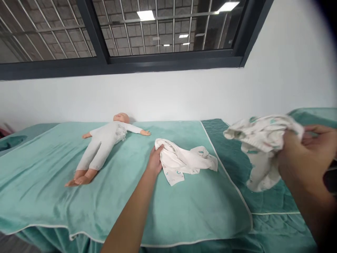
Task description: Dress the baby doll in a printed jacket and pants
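My left hand pinches the near-left edge of a white baby shirt with small green prints, which lies crumpled on the green blanket. Off to the right, my right hand grips a second piece of white baby clothing with green prints, bunched and raised above the bed; its lower part hangs down. Motion blurs this hand a little, and the garment's exact kind does not show. To the left, a baby doll in a white body suit lies on its back, arms spread, touched by neither hand.
A light green blanket with a pale edge covers the bed, over a darker green cover at the right. Behind the bed stands a white wall below a dark-framed barred window. A green raised fabric shape is at the far right.
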Demonstrator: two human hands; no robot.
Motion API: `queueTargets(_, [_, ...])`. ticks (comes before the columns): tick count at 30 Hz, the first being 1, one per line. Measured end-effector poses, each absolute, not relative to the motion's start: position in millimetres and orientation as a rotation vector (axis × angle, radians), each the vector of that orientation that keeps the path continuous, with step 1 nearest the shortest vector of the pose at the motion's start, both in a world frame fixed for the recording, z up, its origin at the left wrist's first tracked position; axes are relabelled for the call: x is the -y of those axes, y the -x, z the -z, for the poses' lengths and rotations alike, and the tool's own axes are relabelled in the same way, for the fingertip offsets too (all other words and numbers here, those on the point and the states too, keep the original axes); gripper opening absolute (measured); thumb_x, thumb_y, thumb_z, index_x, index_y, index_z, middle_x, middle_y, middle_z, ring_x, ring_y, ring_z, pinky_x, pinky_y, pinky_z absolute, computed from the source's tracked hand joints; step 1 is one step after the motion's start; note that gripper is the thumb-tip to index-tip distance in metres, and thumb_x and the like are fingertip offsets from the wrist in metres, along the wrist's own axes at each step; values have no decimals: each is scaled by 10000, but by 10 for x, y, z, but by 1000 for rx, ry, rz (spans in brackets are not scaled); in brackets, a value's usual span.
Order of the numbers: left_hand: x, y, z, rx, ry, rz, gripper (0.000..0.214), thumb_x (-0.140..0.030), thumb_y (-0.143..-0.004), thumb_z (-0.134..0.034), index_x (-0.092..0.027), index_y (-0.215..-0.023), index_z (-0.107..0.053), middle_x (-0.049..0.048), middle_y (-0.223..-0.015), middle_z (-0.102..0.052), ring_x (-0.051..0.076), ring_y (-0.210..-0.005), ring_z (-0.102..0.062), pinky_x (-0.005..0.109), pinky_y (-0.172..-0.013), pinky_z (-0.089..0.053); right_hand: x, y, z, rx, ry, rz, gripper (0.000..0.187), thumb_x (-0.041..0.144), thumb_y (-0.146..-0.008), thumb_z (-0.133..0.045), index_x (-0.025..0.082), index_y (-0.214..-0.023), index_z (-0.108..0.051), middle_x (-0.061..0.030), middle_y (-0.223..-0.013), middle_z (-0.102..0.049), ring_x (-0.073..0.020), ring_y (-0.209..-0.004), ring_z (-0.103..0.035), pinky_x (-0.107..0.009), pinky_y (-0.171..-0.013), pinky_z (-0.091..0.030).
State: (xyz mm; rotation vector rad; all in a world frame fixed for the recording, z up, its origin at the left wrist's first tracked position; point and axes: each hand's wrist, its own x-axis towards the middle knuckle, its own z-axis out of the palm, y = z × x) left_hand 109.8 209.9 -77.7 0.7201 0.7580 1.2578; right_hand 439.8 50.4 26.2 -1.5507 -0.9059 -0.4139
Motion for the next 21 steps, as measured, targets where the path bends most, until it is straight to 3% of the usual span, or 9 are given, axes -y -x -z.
queueTargets(2, [-2087, -1111, 765, -844, -811, -1254, 429, -355, -765, -733, -161, -1123, -597, 124, -1071, -722, 241, -924, -707, 384, -850, -569, -451, -4491, 92, 1059, 1790, 385, 465, 390, -914, -544, 244, -1352, -490, -209, -1119, -660, -299, -904, -669, -451, -747, -478])
queueTargets(4, [-2123, -1120, 730, -987, -890, -1247, 409, -374, -770, -716, -154, -1096, -603, 125, -1036, -722, 232, -875, -707, 368, -803, -567, -435, -4609, 483, 1403, 2088, 237, 332, 341, -936, -480, 236, -1220, -614, -196, -1049, -693, -323, -875, -673, -462, -731, -482])
queueTargets(8, [-2285, -1124, 533, -1197, -979, -1202, 240, -252, -705, -720, -142, -890, -614, 77, -789, -689, 209, -704, -652, 333, -672, -518, -523, -4771, 802, 1833, 2119, 290, 299, 214, -906, -463, 163, -1116, -669, -194, -1245, -632, -366, -1145, -589, -509, -947, -468])
queueTargets(10, [-2335, -1134, 338, -1265, -1049, -1207, 123, -209, -713, -666, -159, -793, -587, 23, -672, -621, 179, -646, -594, 299, -633, -471, -610, -4682, 623, 1782, 2079, 311, 369, 190, -864, -502, 129, -1208, -620, -211, -1384, -536, -379, -1284, -498, -534, -1031, -425])
queueTargets(12, [-2308, -1174, 76, -1271, -1159, -1234, 54, -208, -741, -613, -175, -742, -570, -12, -627, -562, 156, -640, -548, 269, -625, -430, -710, -4424, 322, 1745, 1937, 93, 488, 245, -886, -513, 120, -1358, -495, -198, -1435, -494, -340, -1337, -466, -501, -1075, -414])
queueTargets(15, [-2099, -1291, -397, -1167, -1393, -1226, 43, -221, -748, -608, -179, -741, -611, -22, -678, -579, 149, -699, -540, 248, -656, -409, -877, -3831, -125, 1772, 1626, -335, 550, 435, -908, -567, 222, -1396, -430, -139, -1431, -518, -278, -1274, -544, -429, -979, -503])
queueTargets(17, [-1890, -1367, -716, -1021, -1764, -1142, 99, -260, -798, -577, -182, -806, -638, -16, -774, -630, 157, -765, -567, 249, -703, -417, -998, -3453, -361, 1866, 1438, -434, 619, 477, -877, -625, 241, -1407, -410, -123, -1428, -526, -253, -1239, -565, -382, -949, -507])
queueTargets(18, [-1785, -1388, -862, -967, -1978, -1098, 135, -266, -833, -530, -188, -853, -638, -12, -825, -648, 165, -798, -580, 255, -725, -421, -1057, -3309, -466, 1920, 1374, -428, 608, 463, -878, -630, 234, -1400, -418, -118, -1371, -572, -243, -1171, -602, -363, -921, -508])
queueTargets(21, [-1546, -1340, -1216, -1053, -2530, -923, 196, -251, -882, -466, -214, -994, -623, 5, -917, -663, 198, -872, -608, 287, -781, -411, -1201, -3115, -763, 2026, 1402, -215, 320, 324, -933, -529, 217, -1232, -558, -63, -1041, -710, -223, -918, -658, -325, -812, -482])
